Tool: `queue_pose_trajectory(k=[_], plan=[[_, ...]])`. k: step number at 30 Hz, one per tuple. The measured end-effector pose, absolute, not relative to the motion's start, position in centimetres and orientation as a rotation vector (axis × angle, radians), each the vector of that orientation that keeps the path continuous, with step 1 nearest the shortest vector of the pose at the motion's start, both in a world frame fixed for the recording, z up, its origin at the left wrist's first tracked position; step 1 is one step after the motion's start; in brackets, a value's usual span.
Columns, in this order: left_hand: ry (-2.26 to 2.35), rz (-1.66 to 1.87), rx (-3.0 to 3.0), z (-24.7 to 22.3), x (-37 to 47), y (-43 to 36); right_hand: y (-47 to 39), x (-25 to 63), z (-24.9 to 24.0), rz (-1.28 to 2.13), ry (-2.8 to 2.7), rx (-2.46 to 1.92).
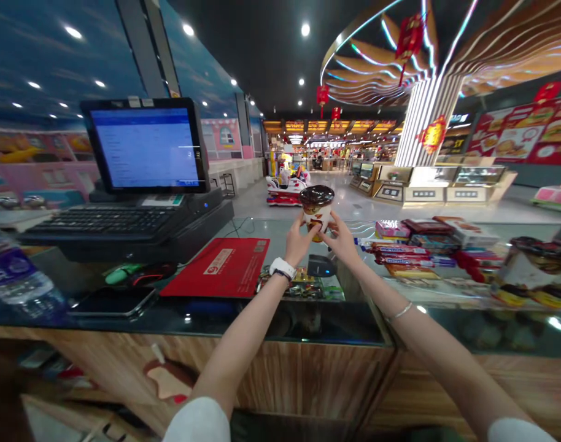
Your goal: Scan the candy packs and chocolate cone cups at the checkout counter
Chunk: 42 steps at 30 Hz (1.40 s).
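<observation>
cup (pixel 316 210) | both hands pinching it | raised above counter (pixel 243 316)

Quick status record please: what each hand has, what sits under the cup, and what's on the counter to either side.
left hand: grips cup from the left
right hand: grips the same cup from the right
cup: upright, dark lid on, raised above the counter
below cup: black scanner on glass counter
left side: red mat, keyboard, monitor, phone
right side: candy packs
</observation>
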<state>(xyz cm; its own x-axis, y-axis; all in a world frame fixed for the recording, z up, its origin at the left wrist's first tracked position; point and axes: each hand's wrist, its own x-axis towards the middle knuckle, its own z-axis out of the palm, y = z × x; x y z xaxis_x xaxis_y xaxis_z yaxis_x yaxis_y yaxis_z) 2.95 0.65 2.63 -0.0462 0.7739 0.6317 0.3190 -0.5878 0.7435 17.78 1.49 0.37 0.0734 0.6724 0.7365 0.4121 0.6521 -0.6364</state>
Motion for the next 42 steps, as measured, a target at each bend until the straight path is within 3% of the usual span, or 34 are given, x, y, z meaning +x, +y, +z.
queue_pose_trajectory(k=[7,18,28,42], plan=[[0.938,1.590,1.771,0.8,2.9,0.8,0.7,19.1,-0.3,0.446,-1.746,-0.793],[0.898,1.632,1.609,0.2,3.3,0.3,-0.8,17.6,-0.8,0.154,-1.608,-0.926],[0.639,1.474,1.342,1.5,1.4,1.4,0.0,17.0,-2.0,0.269,-1.824,-0.639],[0.896,1.524,1.888,0.8,1.6,0.7,0.6,18.1,-2.5,0.009,-1.773,-0.814]])
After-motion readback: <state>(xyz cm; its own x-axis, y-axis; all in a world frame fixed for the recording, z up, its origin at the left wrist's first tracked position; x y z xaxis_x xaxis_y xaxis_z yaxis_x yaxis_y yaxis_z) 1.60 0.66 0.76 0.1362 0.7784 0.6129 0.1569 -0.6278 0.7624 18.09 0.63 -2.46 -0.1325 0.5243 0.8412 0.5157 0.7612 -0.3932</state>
